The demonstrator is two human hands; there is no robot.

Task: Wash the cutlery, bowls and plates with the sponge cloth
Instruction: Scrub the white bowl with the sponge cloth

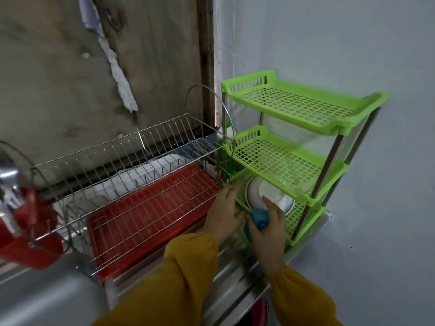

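Reaching both hands into green rack's (303, 228) bottom shelf: right hand (268, 222) gripping blue sponge cloth (260, 218), left hand (223, 208) open, empty. Bowl (270, 196) resting upside-down there. Probably needing lifting out next.

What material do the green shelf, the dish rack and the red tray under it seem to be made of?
The green shelf looks like moulded plastic: bright, matte, with a perforated grid; its thin posts look metallic. The dish rack seems to be shiny metal wire, perhaps steel, since the thin rods reflect light. The red tray is probably plastic: flat, evenly coloured, dull.
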